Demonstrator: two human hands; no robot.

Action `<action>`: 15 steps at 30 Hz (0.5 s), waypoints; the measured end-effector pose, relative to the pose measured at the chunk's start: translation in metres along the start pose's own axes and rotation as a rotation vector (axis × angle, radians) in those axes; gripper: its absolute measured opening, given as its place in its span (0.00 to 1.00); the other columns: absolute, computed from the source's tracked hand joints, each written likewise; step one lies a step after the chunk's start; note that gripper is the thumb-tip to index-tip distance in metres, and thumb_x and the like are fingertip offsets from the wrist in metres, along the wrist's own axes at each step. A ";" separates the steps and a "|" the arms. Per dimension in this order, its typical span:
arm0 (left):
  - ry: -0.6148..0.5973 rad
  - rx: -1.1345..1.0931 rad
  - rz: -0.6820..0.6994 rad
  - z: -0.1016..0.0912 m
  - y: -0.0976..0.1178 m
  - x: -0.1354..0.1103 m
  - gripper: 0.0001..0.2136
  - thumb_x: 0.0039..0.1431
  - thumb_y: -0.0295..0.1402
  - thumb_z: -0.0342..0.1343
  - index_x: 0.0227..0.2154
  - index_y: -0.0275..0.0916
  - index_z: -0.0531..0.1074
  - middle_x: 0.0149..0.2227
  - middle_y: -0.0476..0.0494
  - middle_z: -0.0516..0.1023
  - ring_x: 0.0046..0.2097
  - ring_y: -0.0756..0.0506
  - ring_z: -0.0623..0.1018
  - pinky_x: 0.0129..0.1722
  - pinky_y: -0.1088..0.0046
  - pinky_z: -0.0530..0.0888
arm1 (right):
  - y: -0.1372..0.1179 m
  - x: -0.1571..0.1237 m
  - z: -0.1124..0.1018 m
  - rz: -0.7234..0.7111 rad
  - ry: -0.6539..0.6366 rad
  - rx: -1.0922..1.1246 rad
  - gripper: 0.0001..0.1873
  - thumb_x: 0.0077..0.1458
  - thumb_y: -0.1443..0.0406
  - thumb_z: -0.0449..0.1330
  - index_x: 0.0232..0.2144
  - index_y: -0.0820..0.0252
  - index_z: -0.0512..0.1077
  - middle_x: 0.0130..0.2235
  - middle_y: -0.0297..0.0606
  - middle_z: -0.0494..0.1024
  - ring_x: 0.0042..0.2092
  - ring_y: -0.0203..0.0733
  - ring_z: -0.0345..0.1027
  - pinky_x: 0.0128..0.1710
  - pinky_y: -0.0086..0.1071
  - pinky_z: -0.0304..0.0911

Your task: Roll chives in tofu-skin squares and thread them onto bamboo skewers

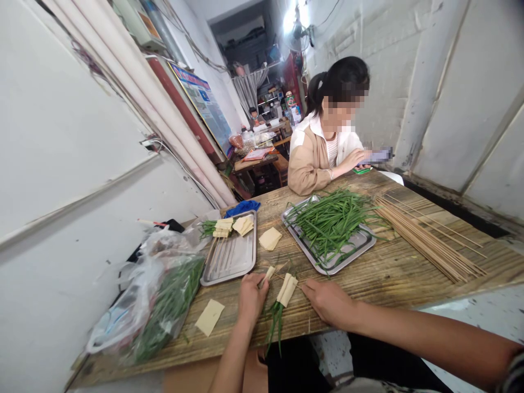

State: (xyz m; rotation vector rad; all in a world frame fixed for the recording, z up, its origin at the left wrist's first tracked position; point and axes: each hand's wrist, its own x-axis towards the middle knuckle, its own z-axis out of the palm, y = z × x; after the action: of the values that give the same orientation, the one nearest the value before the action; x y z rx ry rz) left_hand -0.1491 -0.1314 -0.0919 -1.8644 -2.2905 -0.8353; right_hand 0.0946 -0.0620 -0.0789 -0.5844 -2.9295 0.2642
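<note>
My left hand (251,297) is curled on the wooden table (368,278), its fingers pinched on a small pale tofu-skin roll (269,273). My right hand (327,299) rests closed on the table to the right of a tofu-skin roll wrapped around green chives (285,292), whose green ends hang over the near edge. I cannot make out anything in the right hand's fingers.
An empty-centred metal tray (229,256) holds finished rolls at its far end. A second tray (356,245) carries a heap of chives. Loose tofu-skin squares (209,316) lie around. Bamboo skewers (429,240) lie at right. A plastic bag of chives (164,305) sits left. A person sits opposite.
</note>
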 end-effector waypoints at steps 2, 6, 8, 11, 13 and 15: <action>-0.004 -0.008 0.008 -0.001 0.000 0.000 0.10 0.55 0.32 0.51 0.31 0.39 0.79 0.30 0.44 0.80 0.33 0.46 0.76 0.37 0.69 0.70 | -0.001 0.001 -0.001 0.007 -0.002 -0.002 0.15 0.54 0.73 0.50 0.43 0.66 0.69 0.37 0.42 0.71 0.28 0.38 0.64 0.25 0.32 0.52; -0.014 -0.035 0.033 -0.003 0.000 0.002 0.10 0.55 0.33 0.51 0.31 0.39 0.79 0.30 0.44 0.80 0.33 0.47 0.76 0.37 0.70 0.71 | -0.002 0.006 -0.002 0.028 -0.031 -0.013 0.17 0.52 0.74 0.50 0.44 0.66 0.69 0.37 0.43 0.72 0.29 0.38 0.65 0.26 0.32 0.54; -0.018 -0.048 0.043 -0.004 0.000 0.003 0.11 0.55 0.33 0.51 0.31 0.39 0.79 0.30 0.44 0.80 0.33 0.47 0.76 0.37 0.70 0.71 | -0.004 0.008 -0.003 0.039 -0.050 -0.016 0.17 0.50 0.74 0.51 0.43 0.67 0.69 0.38 0.44 0.72 0.29 0.39 0.66 0.26 0.32 0.56; -0.027 -0.063 0.053 -0.005 -0.001 0.003 0.10 0.56 0.33 0.52 0.30 0.39 0.79 0.29 0.44 0.79 0.33 0.46 0.75 0.37 0.69 0.71 | -0.005 0.013 -0.004 0.038 -0.056 -0.016 0.15 0.51 0.74 0.51 0.42 0.67 0.70 0.39 0.44 0.72 0.31 0.40 0.68 0.27 0.32 0.57; -0.035 -0.074 0.061 -0.006 -0.002 0.004 0.10 0.56 0.33 0.52 0.30 0.39 0.79 0.29 0.44 0.79 0.33 0.47 0.75 0.38 0.68 0.71 | -0.006 0.017 -0.005 0.028 -0.054 -0.016 0.15 0.51 0.75 0.50 0.41 0.67 0.70 0.38 0.45 0.73 0.31 0.40 0.69 0.27 0.33 0.58; -0.041 -0.084 0.067 -0.006 -0.003 0.003 0.10 0.56 0.32 0.52 0.30 0.39 0.79 0.29 0.44 0.79 0.33 0.47 0.75 0.38 0.69 0.71 | -0.007 0.023 -0.006 0.018 -0.060 -0.022 0.14 0.52 0.75 0.50 0.40 0.67 0.70 0.38 0.45 0.73 0.31 0.41 0.69 0.26 0.33 0.58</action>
State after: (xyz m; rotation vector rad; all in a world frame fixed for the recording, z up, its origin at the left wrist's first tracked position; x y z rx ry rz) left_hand -0.1540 -0.1312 -0.0867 -1.9988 -2.2356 -0.9059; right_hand 0.0723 -0.0585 -0.0690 -0.6175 -2.9897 0.2563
